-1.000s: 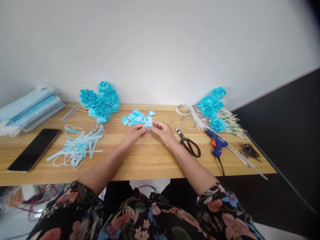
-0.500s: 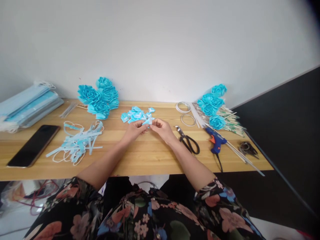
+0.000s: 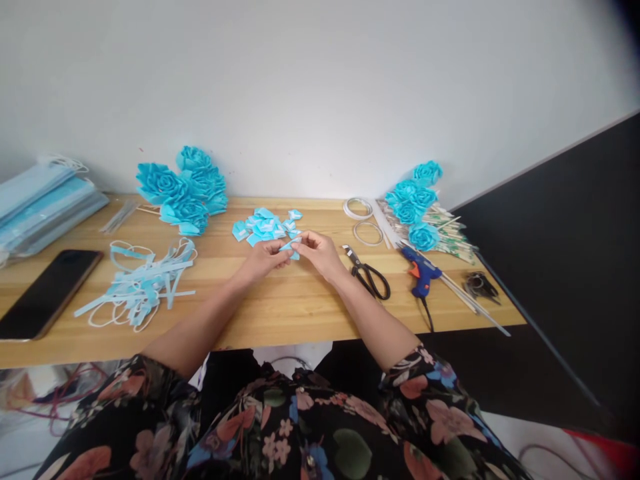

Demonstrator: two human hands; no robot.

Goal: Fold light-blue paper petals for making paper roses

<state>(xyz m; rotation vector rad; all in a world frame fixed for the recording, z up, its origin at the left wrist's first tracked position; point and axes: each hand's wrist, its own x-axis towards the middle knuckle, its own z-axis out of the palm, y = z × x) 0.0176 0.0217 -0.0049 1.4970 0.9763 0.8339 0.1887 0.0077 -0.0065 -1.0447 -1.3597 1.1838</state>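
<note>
Between my hands is a small folded light-blue petal piece [image 3: 295,254], held above the middle of the table. My left hand [image 3: 269,259] pinches it from the left, thumb and fingers closed on it. From the right, my right hand [image 3: 320,252] grips the same piece between thumb and fingertips. Its lower part shows under the fingers; the rest is partly covered. Just behind my hands lies a pile of similar folded blue petals [image 3: 263,227] with white patches on several of them.
Blue fabric roses [image 3: 185,190] stand at back left, more roses [image 3: 413,200] at back right. Packed face masks [image 3: 45,207], a phone [image 3: 50,293] and cut strips [image 3: 145,287] lie left. Scissors [image 3: 367,273], tape rings [image 3: 367,233], a glue gun [image 3: 423,273] and sticks [image 3: 465,297] are right.
The camera view has turned slightly, so the table things appear further left. My fingers have shifted on the blue petal piece, which now sits at a different angle.
</note>
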